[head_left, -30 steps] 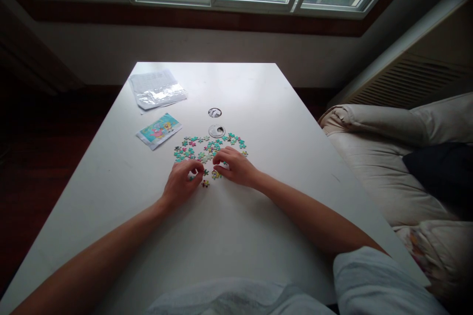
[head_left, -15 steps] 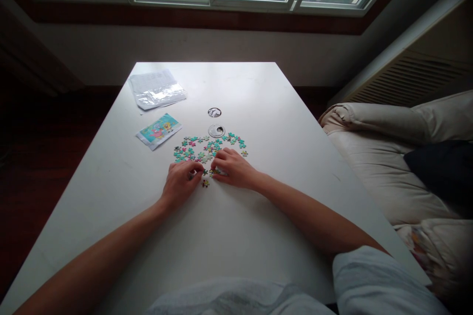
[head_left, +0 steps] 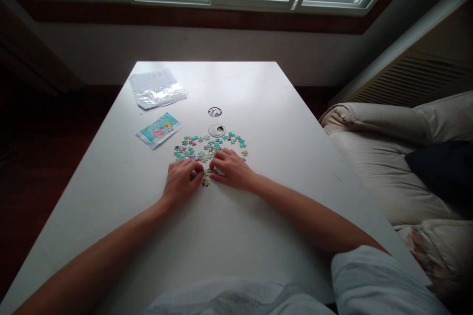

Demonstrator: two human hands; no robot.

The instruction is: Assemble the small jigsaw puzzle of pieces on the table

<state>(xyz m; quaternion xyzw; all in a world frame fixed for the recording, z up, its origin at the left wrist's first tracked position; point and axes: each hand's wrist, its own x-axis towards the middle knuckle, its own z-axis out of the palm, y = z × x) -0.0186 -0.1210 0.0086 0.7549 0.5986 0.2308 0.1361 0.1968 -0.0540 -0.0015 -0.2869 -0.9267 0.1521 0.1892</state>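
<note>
Small jigsaw puzzle pieces [head_left: 201,154], mostly teal with some pink and yellow, lie loosely spread on the white table. At their near side my left hand [head_left: 182,178] has thumb and fingertips pinched at a puzzle piece [head_left: 206,173]. Facing it from the right, my right hand [head_left: 232,170] rests with curled fingers on a yellowish piece [head_left: 211,171], partly hidden by the fingers. The pieces at the two hands sit close together, and I cannot tell whether they are joined. Just below them lies a brown and yellow piece [head_left: 206,183].
Left of the pieces is a picture card [head_left: 159,130] with cartoon figures. Behind it lies a clear plastic bag [head_left: 158,89] with paper. Two round inserts [head_left: 216,130] are set in the white table [head_left: 281,128]. A cream sofa [head_left: 369,157] stands at the right.
My right hand has shifted slightly left with its piece, narrowing the gap to the piece at my left hand. My left hand has hardly moved.
</note>
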